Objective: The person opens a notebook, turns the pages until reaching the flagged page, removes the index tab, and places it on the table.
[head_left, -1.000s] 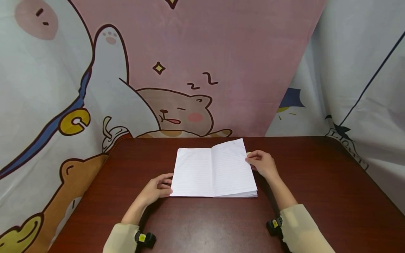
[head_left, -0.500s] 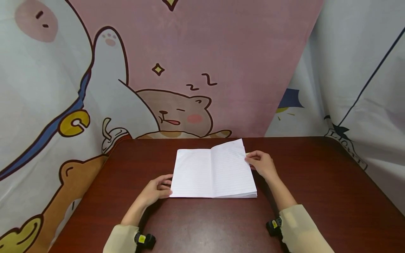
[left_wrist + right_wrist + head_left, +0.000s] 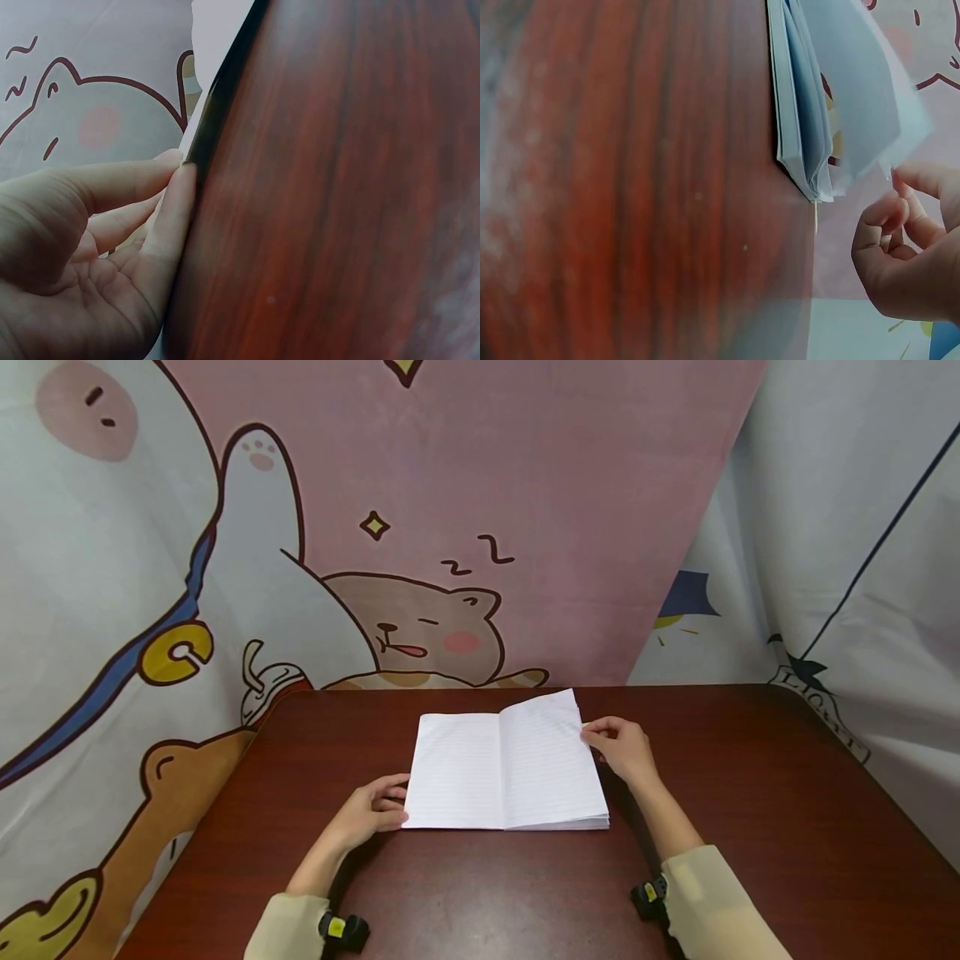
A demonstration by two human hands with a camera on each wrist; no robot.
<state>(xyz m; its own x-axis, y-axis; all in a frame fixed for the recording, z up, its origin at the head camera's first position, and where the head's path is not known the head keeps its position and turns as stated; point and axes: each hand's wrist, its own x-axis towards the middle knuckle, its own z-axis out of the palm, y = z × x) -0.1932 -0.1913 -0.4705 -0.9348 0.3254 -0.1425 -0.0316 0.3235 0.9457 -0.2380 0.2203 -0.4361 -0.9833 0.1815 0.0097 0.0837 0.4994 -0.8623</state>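
An open notebook (image 3: 457, 768) with white ruled pages lies on the table, its spine fold running roughly up the middle. My left hand (image 3: 365, 814) pinches its lower left edge between thumb and fingers; the left wrist view shows that hand (image 3: 97, 247) with the thin edge at the fingertips. At the right side, my right hand (image 3: 624, 750) pinches the outer edge of a raised page (image 3: 551, 752). In the right wrist view, this page (image 3: 862, 97) stands away from the stack of pages (image 3: 799, 112) below, and the hand (image 3: 911, 247) is at its corner.
Dark red wooden table (image 3: 495, 893) surrounds the notebook. A printed cartoon cloth (image 3: 585, 527) hangs behind the table's far edge and along both sides. Black wrist cameras (image 3: 345, 931) sit at both sleeve cuffs.
The right thumb has shifted slightly up along the page's edge. Both the left hand and the notebook stay in place; the head view has tilted a little.
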